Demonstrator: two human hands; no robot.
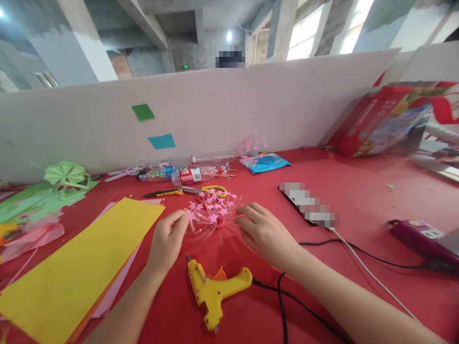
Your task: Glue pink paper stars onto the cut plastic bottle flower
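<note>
Red tabletop (358, 191) bears a star-covered craft (216, 206), its clear strips (206, 231) indistinct.

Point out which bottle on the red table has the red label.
The red-labelled bottle lies on its side just behind the scissors. Its red-and-white label distinguishes it from the blue-labelled bottle to its left.

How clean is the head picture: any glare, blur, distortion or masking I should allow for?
Head view: bright windows and a lamp wash out at the top; the white panel bows from wide-angle distortion; the clear plastic strips around the pink stars look faint and smeared; blocky masking hides most of the phone-like slab; the glue gun reads clearly.
</note>
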